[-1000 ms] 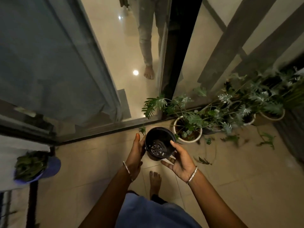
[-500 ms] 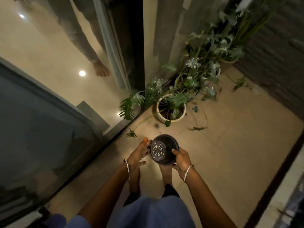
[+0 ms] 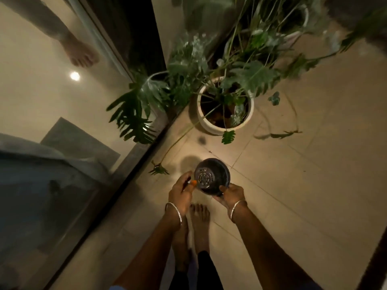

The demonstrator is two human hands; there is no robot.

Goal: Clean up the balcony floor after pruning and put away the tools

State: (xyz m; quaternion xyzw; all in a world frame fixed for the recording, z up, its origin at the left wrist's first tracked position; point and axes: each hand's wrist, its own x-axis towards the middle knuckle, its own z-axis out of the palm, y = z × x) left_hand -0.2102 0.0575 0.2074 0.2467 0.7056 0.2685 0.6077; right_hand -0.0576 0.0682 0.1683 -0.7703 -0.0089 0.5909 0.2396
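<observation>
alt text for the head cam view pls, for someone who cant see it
A person looking down holds an empty black plastic pot in the right hand, while the left hand grips a small orange-tipped item. Cut leaves lie on the tiled balcony floor near a white potted plant beside a glass door.

Pot (image 3: 212, 176) in front of planter (image 3: 225, 105); cutting (image 3: 280, 135), maybe, right.
</observation>
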